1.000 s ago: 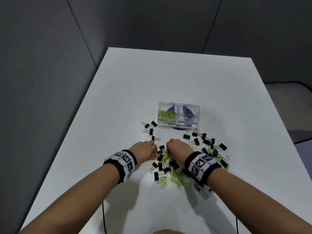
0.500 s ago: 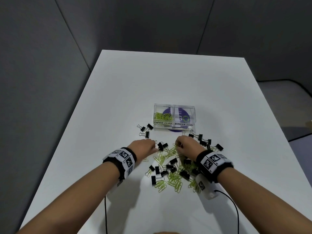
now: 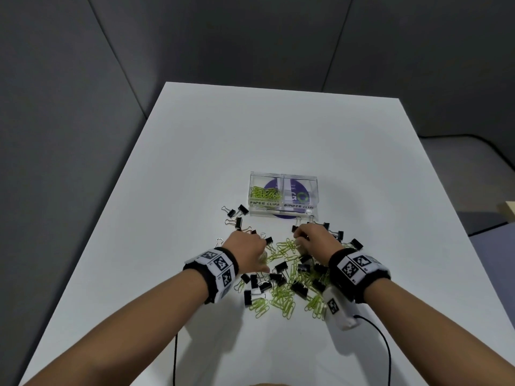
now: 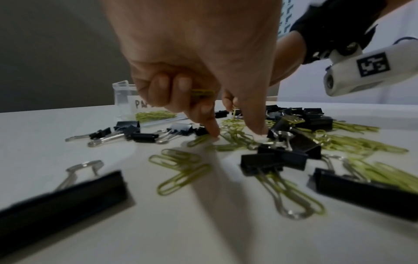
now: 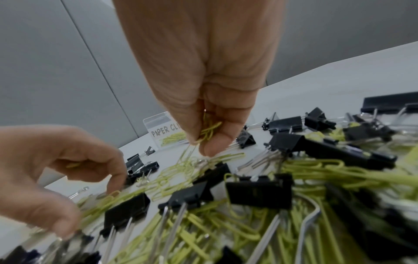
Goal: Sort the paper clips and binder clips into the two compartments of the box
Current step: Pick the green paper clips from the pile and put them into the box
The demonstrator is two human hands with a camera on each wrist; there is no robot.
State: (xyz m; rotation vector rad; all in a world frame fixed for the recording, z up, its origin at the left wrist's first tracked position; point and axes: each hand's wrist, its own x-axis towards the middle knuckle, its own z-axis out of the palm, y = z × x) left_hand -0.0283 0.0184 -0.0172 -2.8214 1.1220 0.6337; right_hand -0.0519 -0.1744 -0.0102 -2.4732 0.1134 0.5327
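A clear two-compartment box (image 3: 283,176) stands mid-table, labelled PAPER CLIPS on the left and BINDER CLIPS on the right. Green paper clips (image 3: 264,193) lie in its left compartment; the right one looks bare. In front of it a mixed heap of green paper clips (image 3: 284,299) and black binder clips (image 3: 281,266) spreads over the table. My left hand (image 3: 245,247) holds green paper clips (image 4: 201,92) in its curled fingers, while index finger and thumb touch the heap. My right hand (image 3: 313,240) pinches a bunch of green paper clips (image 5: 208,133) just above the heap.
A few binder clips (image 3: 237,215) lie apart to the left of the box. The white table (image 3: 278,129) stretches behind the box, with grey partition walls beyond. Black cables (image 3: 386,346) run from my wrists off the near edge.
My right hand shifted right and toward the box, uncovering the middle of the heap. My left hand stayed at the heap's left side. The head view tilted slightly.
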